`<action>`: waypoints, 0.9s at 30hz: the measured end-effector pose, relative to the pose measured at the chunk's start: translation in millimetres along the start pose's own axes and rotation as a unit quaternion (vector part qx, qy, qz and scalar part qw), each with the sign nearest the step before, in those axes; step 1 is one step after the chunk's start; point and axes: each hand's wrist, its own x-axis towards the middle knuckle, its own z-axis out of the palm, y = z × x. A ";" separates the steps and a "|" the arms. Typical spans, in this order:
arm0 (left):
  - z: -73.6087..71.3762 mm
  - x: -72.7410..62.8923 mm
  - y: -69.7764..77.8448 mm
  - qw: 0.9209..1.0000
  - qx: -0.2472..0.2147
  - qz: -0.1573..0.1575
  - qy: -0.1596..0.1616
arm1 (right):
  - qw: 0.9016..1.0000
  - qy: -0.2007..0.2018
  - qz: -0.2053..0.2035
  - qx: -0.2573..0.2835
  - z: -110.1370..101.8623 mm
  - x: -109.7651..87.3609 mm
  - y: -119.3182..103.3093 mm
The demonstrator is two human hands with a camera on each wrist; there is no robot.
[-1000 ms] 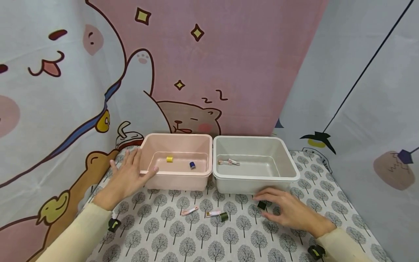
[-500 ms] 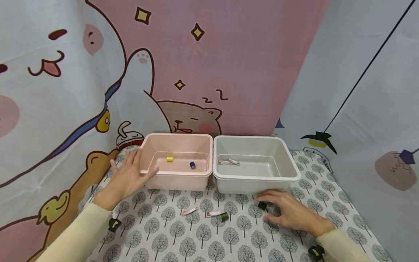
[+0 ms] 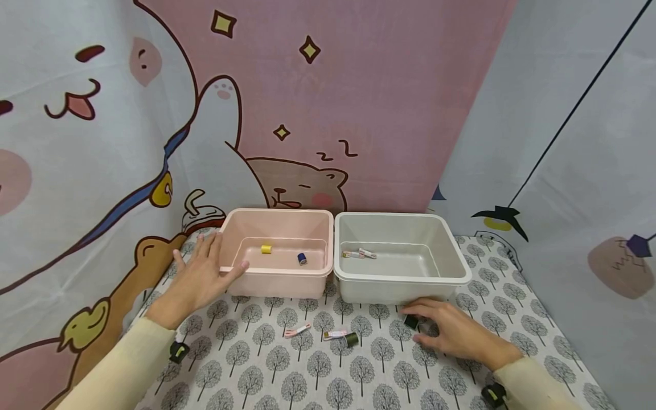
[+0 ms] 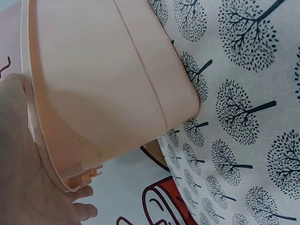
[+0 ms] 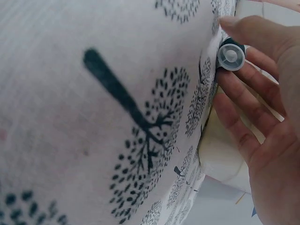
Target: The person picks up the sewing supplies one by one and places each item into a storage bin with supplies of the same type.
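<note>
My left hand [image 3: 197, 279] rests against the left end of the pink plastic bin [image 3: 287, 285], its fingers stretched along the outer side and its thumb at the front rim. In that bin lie a yellow thread spool [image 3: 266, 249] and a dark blue spool [image 3: 302, 259]. My right hand [image 3: 453, 327] is low on the cloth before the white bin [image 3: 400, 290]. Between its spread thumb and fingers lies a dark green thread spool [image 5: 231, 56]; the fingers appear to touch it, while the thumb stands apart. Small pinkish clips [image 3: 359, 254] lie in the white bin.
On the tree-print cloth [image 3: 318, 370] lie a pink clip [image 3: 297, 330], another light clip [image 3: 335, 335] and an olive-green spool [image 3: 351, 340] beside it. The two bins stand side by side. Behind them hangs a cartoon-print curtain [image 3: 389, 114].
My right hand and the dark spool sit almost where they were, with only a very slight shift. My left hand stays at the pink bin.
</note>
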 end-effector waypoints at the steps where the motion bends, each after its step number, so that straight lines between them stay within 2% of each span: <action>1: 0.0 0.0 -0.1 1.000 0.000 0.000 0.000 | 1.000 -0.002 0.000 0.001 -0.2 0.4 -0.1; 6: -0.1 -0.3 0.1 1.000 -0.002 0.000 -0.001 | 1.000 0.000 -0.009 0.000 1.6 2.3 0.9; 16: 0.1 -0.4 -0.2 1.000 -0.008 -0.002 -0.003 | 0.998 0.022 -0.061 -0.015 5.0 6.2 4.1; 27: 0.4 -0.4 -1.1 1.000 -0.007 0.001 0.002 | 0.997 0.030 -0.067 -0.005 0.9 7.9 3.2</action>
